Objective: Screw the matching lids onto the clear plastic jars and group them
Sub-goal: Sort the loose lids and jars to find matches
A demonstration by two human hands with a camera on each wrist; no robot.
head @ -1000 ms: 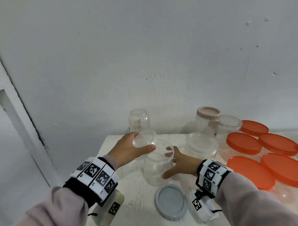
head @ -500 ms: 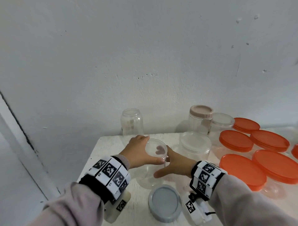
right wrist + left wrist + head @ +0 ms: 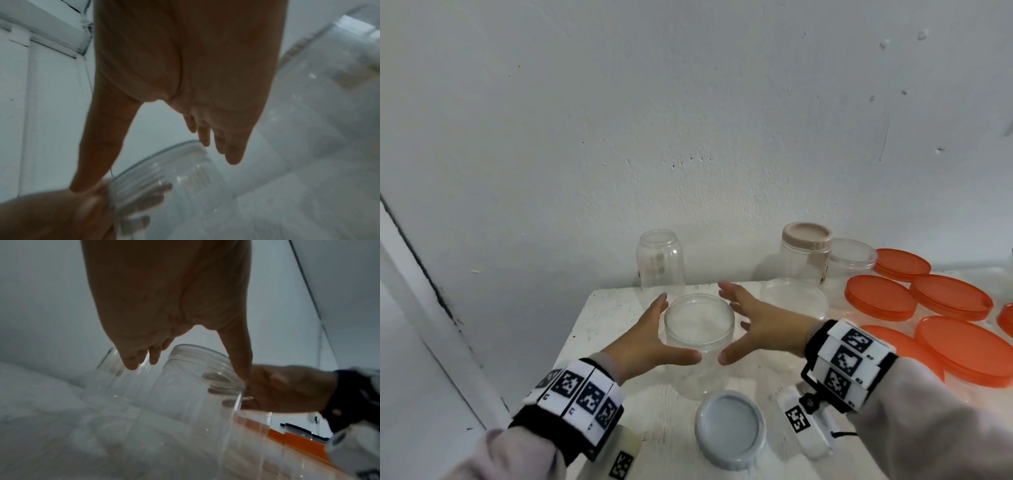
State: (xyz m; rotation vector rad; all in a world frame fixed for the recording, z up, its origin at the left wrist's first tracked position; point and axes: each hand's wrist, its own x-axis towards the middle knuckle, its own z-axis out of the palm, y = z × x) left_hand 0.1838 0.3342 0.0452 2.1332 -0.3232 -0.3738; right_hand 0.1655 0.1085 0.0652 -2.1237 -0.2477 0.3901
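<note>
— both hands spread wide: left hand and right hand flanking the clear jar, fingers straight, gripping nothing.
— changed how?
— let go a moment ago; clear lid now seated on top, likely screwed down.
— orientation?
— upright on the worktop, long axis vertical, lid facing up. grey lid loose in front; orange-lidded jars grouped at right.
</note>
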